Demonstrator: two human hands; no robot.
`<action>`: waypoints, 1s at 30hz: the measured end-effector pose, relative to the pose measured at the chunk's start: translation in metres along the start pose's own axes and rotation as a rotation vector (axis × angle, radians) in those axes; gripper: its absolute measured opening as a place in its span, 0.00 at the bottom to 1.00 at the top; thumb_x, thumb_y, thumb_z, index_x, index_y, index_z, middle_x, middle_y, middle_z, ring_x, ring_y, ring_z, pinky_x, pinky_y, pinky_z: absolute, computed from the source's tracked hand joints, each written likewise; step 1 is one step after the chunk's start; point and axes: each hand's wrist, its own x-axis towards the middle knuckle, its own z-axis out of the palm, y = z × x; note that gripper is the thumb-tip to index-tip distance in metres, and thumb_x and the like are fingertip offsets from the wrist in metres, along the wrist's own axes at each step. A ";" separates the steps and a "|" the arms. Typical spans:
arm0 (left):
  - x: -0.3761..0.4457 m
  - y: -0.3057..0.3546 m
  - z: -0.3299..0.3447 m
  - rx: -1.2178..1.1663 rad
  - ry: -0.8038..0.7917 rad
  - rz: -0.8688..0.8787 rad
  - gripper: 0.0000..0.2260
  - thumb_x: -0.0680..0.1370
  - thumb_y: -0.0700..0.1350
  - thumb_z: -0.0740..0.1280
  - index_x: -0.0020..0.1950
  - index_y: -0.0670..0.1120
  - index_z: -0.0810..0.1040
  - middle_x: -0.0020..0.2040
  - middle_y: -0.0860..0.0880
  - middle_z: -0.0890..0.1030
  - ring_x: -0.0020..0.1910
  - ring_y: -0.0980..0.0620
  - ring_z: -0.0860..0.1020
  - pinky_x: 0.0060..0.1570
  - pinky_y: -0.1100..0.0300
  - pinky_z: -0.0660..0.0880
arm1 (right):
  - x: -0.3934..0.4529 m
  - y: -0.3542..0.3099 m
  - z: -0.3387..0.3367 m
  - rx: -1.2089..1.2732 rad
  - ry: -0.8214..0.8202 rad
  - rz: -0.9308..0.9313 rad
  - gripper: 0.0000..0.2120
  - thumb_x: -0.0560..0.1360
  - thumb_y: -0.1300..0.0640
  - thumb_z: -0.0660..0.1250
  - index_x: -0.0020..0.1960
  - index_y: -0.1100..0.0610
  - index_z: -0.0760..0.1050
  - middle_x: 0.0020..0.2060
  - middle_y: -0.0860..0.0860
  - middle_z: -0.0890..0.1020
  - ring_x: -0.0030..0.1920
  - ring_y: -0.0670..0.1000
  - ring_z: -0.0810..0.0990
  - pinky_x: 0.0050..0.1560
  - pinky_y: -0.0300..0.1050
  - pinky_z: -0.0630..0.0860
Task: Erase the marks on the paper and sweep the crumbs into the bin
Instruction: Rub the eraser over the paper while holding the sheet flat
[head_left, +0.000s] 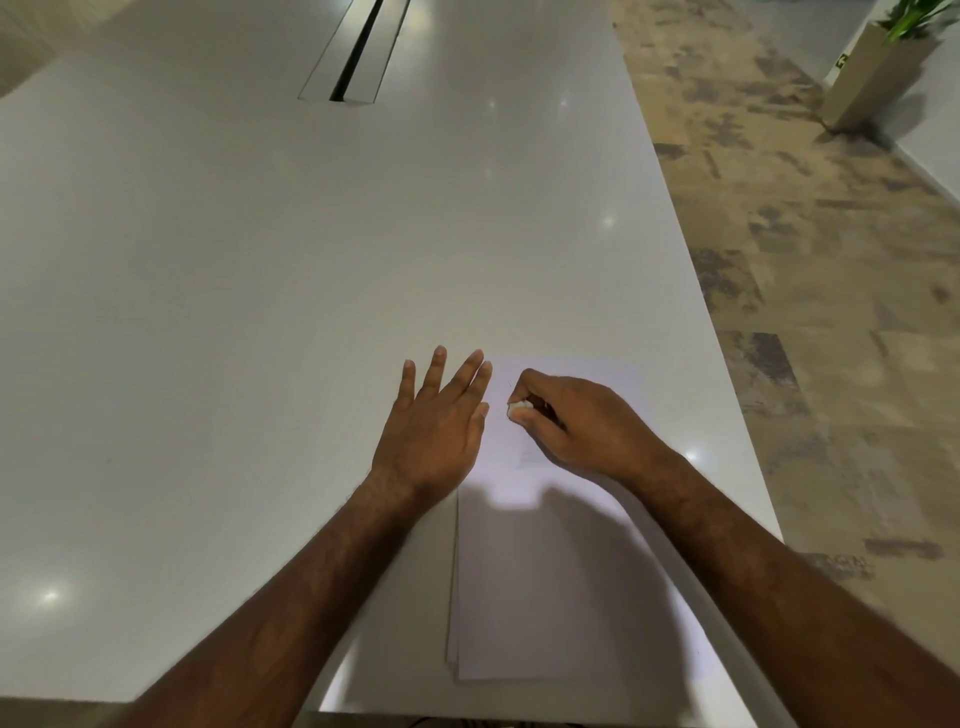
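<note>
Head view: eraser (517, 410) in right hand (576, 423).

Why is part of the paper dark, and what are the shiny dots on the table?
Head view: the arms block overhead light, so their shadow falls across the near part of the paper; the dots are ceiling-light glare on the glossy table; the plant at the corner looks blurred and leaning because of the wide lens.
</note>
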 end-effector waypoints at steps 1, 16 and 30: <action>0.000 0.000 0.000 -0.001 0.002 0.000 0.26 0.86 0.57 0.40 0.84 0.53 0.47 0.84 0.55 0.46 0.82 0.46 0.41 0.80 0.41 0.41 | 0.004 0.002 -0.001 -0.006 0.018 0.011 0.06 0.86 0.45 0.61 0.54 0.45 0.74 0.40 0.41 0.81 0.40 0.45 0.79 0.42 0.45 0.78; -0.001 -0.002 0.003 -0.036 0.031 0.007 0.26 0.85 0.56 0.41 0.84 0.55 0.48 0.83 0.57 0.47 0.82 0.47 0.41 0.79 0.40 0.42 | 0.013 0.009 -0.004 0.009 0.052 0.050 0.05 0.86 0.46 0.62 0.55 0.44 0.75 0.40 0.40 0.80 0.40 0.44 0.79 0.42 0.45 0.77; -0.001 -0.002 0.002 -0.056 0.033 0.005 0.26 0.85 0.56 0.40 0.84 0.55 0.48 0.83 0.58 0.47 0.82 0.48 0.40 0.79 0.40 0.42 | 0.024 0.011 -0.006 -0.031 0.084 0.069 0.05 0.86 0.47 0.61 0.54 0.45 0.75 0.40 0.41 0.81 0.40 0.45 0.78 0.42 0.44 0.75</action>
